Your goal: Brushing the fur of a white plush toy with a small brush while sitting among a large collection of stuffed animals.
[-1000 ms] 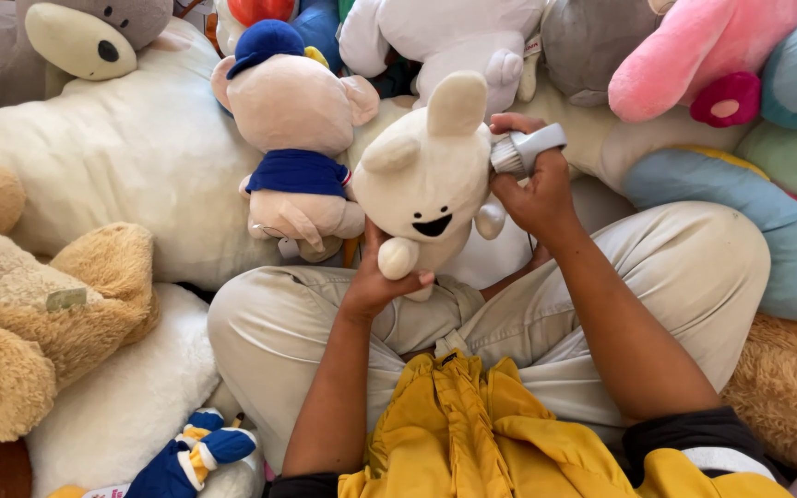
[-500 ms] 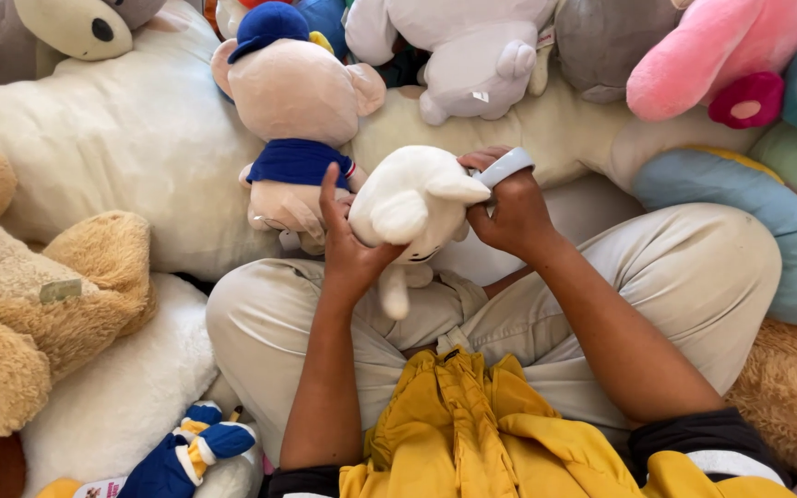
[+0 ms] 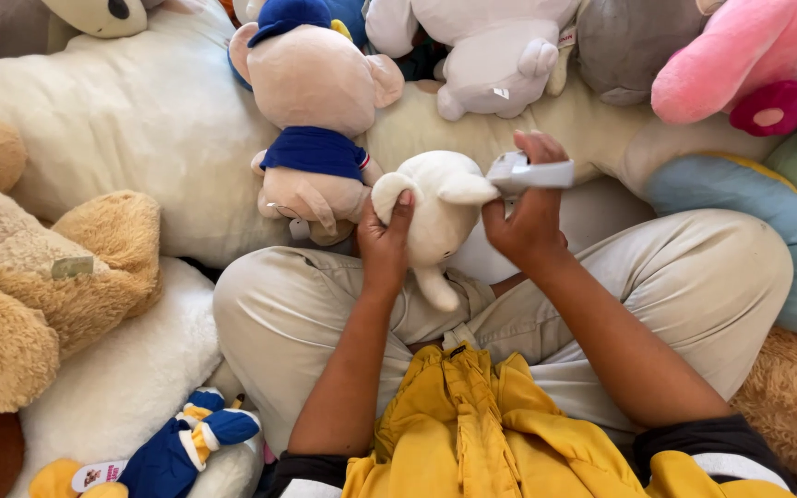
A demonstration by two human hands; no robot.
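1. So the small cream-white plush animal with stubby ears (image 3: 435, 217) is the centre of everything here, it sits just above the person's crossed legs in beige trousers (image 3: 694, 267), turned so you mostly see the back of its head
2. Left hand (image 3: 385, 244) is wrapped round the left side of that cream plush, fingers pressed into the fur, thumb up by one ear, a proper grip
3. Right hand (image 3: 528, 221) is just right of the plush, closed around a small light grey hand brush (image 3: 529, 172), handle pinched between thumb and fingers
4. The brush head is right at the plush's right ear, looks like it's touching the fur but it's a bit blurry so can't swear to it
5. Directly above-left of the cream plush there's a pinkish-beige plush bear in a blue cap and blue shirt (image 3: 315, 111), touching or nearly touching it
6. Above it, a white plush with round paws (image 3: 486, 55), and further up-right a bright pink plush (image 3: 749, 55)
7. Far left of it, a big shaggy tan teddy bear (image 3: 39, 286)
8. Below it, a yellow jacket (image 3: 472, 433) bunched in the lap
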